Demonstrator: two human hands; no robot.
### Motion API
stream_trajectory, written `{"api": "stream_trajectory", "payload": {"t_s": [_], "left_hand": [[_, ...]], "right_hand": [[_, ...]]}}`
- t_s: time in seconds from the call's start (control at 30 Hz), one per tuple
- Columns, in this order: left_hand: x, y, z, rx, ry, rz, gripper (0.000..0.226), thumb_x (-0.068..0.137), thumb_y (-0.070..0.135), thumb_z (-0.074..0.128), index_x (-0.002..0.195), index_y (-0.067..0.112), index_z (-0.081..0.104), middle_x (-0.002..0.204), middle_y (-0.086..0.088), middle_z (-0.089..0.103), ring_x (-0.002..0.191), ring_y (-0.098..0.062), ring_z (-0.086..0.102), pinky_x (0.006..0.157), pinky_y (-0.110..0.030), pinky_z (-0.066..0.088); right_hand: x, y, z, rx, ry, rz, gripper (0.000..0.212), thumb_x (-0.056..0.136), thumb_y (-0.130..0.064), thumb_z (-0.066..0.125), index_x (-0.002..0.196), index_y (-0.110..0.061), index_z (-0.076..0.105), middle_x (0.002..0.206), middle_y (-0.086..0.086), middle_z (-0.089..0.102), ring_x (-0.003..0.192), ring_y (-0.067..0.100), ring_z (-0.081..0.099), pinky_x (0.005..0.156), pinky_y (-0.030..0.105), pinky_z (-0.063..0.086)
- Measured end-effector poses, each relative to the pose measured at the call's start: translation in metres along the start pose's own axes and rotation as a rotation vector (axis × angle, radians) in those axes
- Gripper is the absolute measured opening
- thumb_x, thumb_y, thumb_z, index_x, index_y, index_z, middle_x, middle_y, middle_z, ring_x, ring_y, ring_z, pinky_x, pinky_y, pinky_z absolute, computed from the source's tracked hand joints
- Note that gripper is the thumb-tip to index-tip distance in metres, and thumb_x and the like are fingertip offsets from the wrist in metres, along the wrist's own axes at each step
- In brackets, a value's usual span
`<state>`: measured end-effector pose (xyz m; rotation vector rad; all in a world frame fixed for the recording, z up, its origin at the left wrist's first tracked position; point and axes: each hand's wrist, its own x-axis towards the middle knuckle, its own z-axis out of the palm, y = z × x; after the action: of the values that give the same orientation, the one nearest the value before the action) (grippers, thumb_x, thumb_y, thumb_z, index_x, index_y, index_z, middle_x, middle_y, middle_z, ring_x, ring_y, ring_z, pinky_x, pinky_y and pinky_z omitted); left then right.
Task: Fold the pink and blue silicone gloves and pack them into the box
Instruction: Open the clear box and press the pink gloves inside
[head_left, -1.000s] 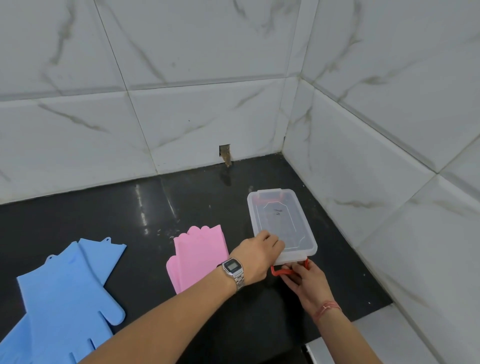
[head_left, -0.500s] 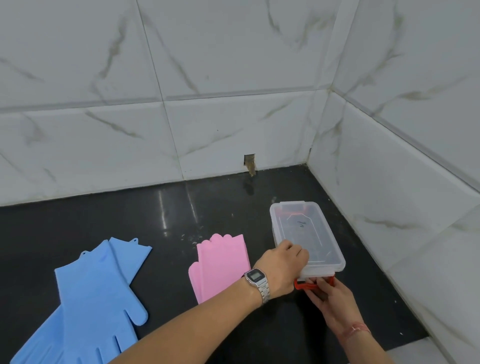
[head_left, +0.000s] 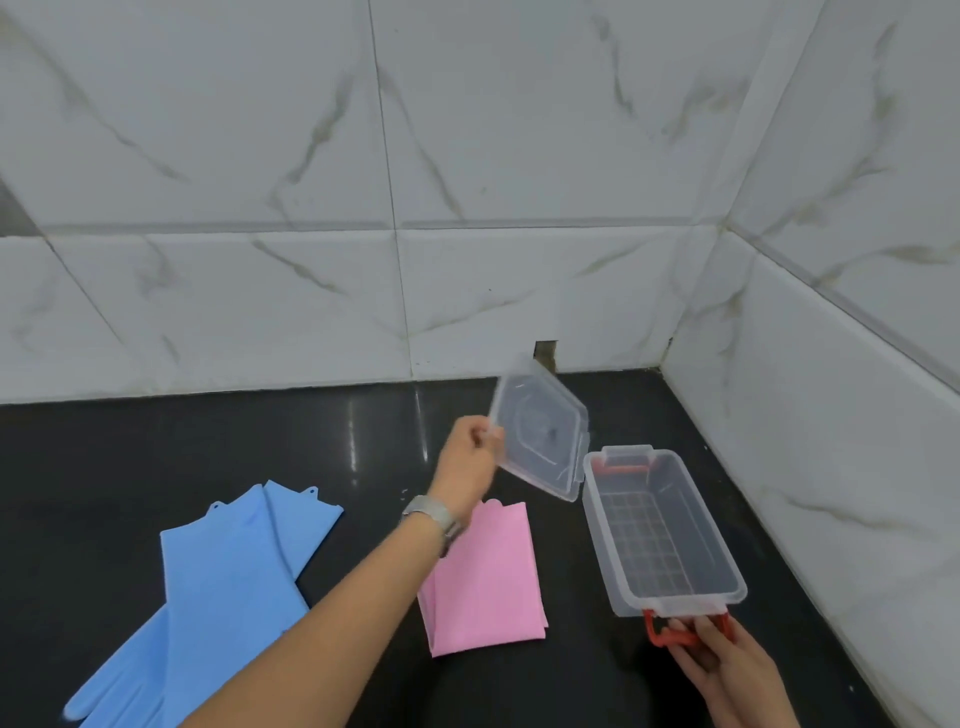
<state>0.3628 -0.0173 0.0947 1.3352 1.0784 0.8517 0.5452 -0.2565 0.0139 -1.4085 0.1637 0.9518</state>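
A clear plastic box (head_left: 723, 556) stands uncovered and empty at the right of the black counter, with red latches at both ends. My right hand (head_left: 722, 657) holds the near red latch (head_left: 655, 630). My left hand (head_left: 466, 464) pinches the clear lid (head_left: 540, 436) and holds it tilted in the air, left of and above the box. The folded pink gloves (head_left: 485, 582) lie flat just left of the box, partly under my left forearm. The blue gloves (head_left: 223, 587) lie unfolded and overlapping at the far left.
White marble-patterned tile walls close the counter at the back and right, meeting in a corner (head_left: 667, 358) behind the box. A small dark hole (head_left: 545, 356) sits at the base of the back wall. Bare black counter (head_left: 182, 447) lies behind the gloves.
The lid was on the box before. My left hand has lifted it off and carried it up and left. My right hand stays on the near red latch.
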Motion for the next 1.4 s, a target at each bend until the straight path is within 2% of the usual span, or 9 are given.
{"api": "stream_trajectory", "payload": {"t_s": [0.13,0.33,0.43,0.53,0.7,0.87,1.0,1.23,1.4], "left_hand": [[0.018,-0.031,-0.044,-0.559,0.111,-0.398,0.014,0.099,0.004,0.045,0.093,0.007,0.057,0.094,-0.009,0.06,0.083,-0.016,0.06,0.069,-0.024,0.055],[0.025,-0.072,-0.091,-0.648,0.273,-0.504,0.014,0.099,0.005,0.047,0.109,0.004,0.057,0.111,-0.014,0.063,0.099,-0.025,0.062,0.087,-0.033,0.052],[0.029,-0.085,-0.103,-0.521,0.277,-0.537,0.024,0.098,0.006,0.048,0.121,0.004,0.054,0.121,-0.013,0.061,0.11,-0.026,0.059,0.095,-0.039,0.05],[0.031,-0.094,-0.11,-0.39,0.29,-0.577,0.028,0.095,0.007,0.052,0.123,0.005,0.055,0.125,-0.013,0.06,0.112,-0.027,0.058,0.088,-0.038,0.052],[0.028,-0.104,-0.113,-0.288,0.302,-0.587,0.029,0.094,0.005,0.052,0.122,0.0,0.055,0.112,-0.018,0.059,0.096,-0.022,0.058,0.085,-0.032,0.052],[0.006,-0.11,-0.108,-0.082,0.257,-0.527,0.034,0.094,0.011,0.052,0.127,0.0,0.053,0.085,-0.01,0.056,0.075,-0.017,0.054,0.084,-0.037,0.053],[-0.034,-0.12,-0.09,0.113,0.162,-0.492,0.042,0.093,0.024,0.058,0.132,0.013,0.051,0.122,-0.009,0.058,0.107,-0.023,0.057,0.099,-0.042,0.048],[-0.056,-0.119,-0.069,0.478,0.078,-0.348,0.05,0.086,0.033,0.067,0.129,0.013,0.051,0.13,-0.007,0.053,0.11,-0.02,0.057,0.094,-0.035,0.048],[-0.058,-0.118,-0.066,0.494,0.086,-0.407,0.066,0.079,0.03,0.075,0.134,0.01,0.043,0.133,-0.01,0.05,0.116,-0.024,0.055,0.098,-0.041,0.048]], "right_hand": [[0.008,-0.003,-0.003,0.007,-0.006,-0.014,0.027,0.1,0.0,0.042,0.124,-0.004,0.052,0.088,0.017,0.069,0.065,0.019,0.073,0.071,0.037,0.061],[0.002,-0.008,-0.008,0.101,0.052,0.052,0.045,0.104,-0.033,0.036,0.138,-0.006,0.047,0.128,0.019,0.059,0.113,0.034,0.058,0.102,0.048,0.04],[-0.013,0.01,-0.006,0.097,0.083,0.218,0.053,0.103,-0.041,0.031,0.139,-0.005,0.044,0.143,0.019,0.048,0.131,0.036,0.045,0.109,0.049,0.036],[-0.033,0.037,0.009,-0.121,0.001,0.262,0.038,0.102,-0.031,0.042,0.13,-0.007,0.053,0.132,0.017,0.056,0.118,0.036,0.052,0.094,0.049,0.044],[-0.046,0.052,0.058,-0.655,-0.234,-0.05,0.019,0.099,-0.022,0.05,0.111,-0.029,0.064,0.11,-0.008,0.064,0.102,0.014,0.06,0.076,0.028,0.05],[-0.027,0.056,0.108,-0.972,-0.383,-0.263,0.019,0.097,-0.02,0.052,0.112,-0.031,0.056,0.105,-0.018,0.057,0.094,0.0,0.053,0.085,0.021,0.041],[-0.013,0.065,0.128,-0.975,-0.387,-0.28,0.017,0.094,-0.015,0.055,0.107,-0.025,0.056,0.106,-0.006,0.06,0.091,0.003,0.055,0.07,0.016,0.042],[-0.001,0.068,0.148,-0.993,-0.313,-0.279,0.025,0.09,-0.013,0.059,0.11,-0.024,0.049,0.102,-0.006,0.055,0.086,0.006,0.053,0.06,0.014,0.04],[0.0,0.064,0.157,-0.855,-0.268,-0.209,0.044,0.083,-0.012,0.069,0.116,-0.02,0.041,0.105,0.001,0.055,0.094,0.019,0.059,0.076,0.033,0.053]]}}
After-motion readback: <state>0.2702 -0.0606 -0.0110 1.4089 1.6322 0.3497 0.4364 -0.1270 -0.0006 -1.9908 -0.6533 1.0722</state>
